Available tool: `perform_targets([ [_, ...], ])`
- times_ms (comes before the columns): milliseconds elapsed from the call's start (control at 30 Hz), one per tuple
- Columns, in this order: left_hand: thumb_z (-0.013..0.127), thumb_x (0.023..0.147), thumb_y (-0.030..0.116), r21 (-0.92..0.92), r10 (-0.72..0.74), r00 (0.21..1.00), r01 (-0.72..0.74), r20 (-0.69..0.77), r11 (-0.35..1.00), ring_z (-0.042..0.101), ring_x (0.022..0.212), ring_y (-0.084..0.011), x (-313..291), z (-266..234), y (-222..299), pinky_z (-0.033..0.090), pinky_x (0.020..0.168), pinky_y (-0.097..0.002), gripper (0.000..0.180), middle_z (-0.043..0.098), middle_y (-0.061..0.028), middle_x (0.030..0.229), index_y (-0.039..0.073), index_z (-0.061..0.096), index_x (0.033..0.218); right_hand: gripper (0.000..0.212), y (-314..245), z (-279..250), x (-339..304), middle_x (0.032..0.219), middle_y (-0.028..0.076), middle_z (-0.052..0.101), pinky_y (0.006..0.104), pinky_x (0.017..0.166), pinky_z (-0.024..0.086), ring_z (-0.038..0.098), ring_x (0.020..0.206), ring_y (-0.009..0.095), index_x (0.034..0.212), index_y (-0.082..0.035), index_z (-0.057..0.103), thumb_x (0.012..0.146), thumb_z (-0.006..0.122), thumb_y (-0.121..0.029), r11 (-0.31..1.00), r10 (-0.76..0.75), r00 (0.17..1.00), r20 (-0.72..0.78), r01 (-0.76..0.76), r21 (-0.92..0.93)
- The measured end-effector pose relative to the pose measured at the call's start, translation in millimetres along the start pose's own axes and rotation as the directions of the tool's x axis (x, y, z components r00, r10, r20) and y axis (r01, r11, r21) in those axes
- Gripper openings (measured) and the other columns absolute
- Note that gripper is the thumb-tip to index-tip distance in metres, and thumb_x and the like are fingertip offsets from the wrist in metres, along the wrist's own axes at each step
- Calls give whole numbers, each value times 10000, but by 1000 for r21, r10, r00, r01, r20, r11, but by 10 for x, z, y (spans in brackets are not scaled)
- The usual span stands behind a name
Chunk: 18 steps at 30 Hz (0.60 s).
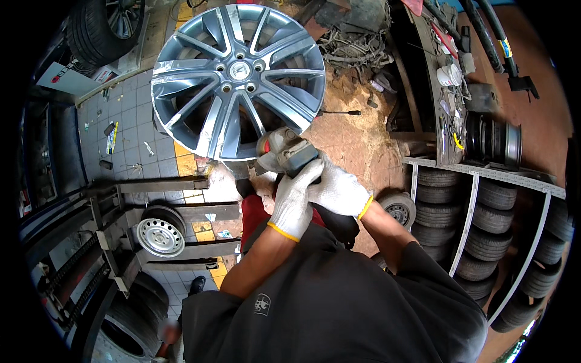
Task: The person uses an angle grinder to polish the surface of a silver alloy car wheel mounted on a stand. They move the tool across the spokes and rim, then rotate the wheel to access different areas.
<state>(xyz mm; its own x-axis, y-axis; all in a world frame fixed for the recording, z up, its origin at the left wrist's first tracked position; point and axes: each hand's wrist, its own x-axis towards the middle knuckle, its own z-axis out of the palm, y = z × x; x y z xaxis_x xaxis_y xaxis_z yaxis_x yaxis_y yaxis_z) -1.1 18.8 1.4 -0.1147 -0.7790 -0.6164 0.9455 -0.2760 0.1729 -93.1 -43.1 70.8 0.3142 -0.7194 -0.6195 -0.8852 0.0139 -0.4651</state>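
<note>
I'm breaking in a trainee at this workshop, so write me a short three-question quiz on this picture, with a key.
1. True or false: only the left hand is gloved.
2. Which thing are both hands holding?
A) a loose tyre
B) a power tool
C) a paintbrush
3. How many bolt holes ring the centre of the large alloy wheel?

Key:
1. False; the right hand is gloved too.
2. B
3. Five
</note>
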Motion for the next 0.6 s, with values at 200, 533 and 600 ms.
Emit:
perform_targets([
  [200, 737, 888, 100, 24, 44, 999, -43, -24, 999, 642, 982, -147, -69, 69, 15, 510, 858, -297, 285, 673, -47, 1079, 30, 657, 1152, 698, 38, 41, -39, 1091, 302, 668, 469, 908, 519, 651, 1068, 446, 1302, 36, 475, 758, 732, -318, 988, -120, 992, -28, 122, 93],
  [533, 737, 887, 119, 27, 40, 999, -40, -12, 999, 651, 920, -151, -9, 25, 41, 521, 838, -299, 290, 670, -44, 1038, 34, 645, 1148, 731, 20, 23, 35, 1013, 311, 682, 491, 872, 533, 671, 995, 467, 1309, 52, 450, 746, 731, -320, 998, -60, 998, 0, 60, -8],
  [600, 740, 886, 126, 41, 2, 1000, -1, -25, 999, 651, 925, -155, -21, -49, 18, 522, 850, -305, 297, 671, -46, 1048, 36, 646, 1152, 756, 32, 58, 21, 1032, 313, 679, 488, 883, 533, 670, 1007, 466, 1339, 43, 430, 745, 729, -318, 1000, -1, 1000, 29, 2, -31],
])
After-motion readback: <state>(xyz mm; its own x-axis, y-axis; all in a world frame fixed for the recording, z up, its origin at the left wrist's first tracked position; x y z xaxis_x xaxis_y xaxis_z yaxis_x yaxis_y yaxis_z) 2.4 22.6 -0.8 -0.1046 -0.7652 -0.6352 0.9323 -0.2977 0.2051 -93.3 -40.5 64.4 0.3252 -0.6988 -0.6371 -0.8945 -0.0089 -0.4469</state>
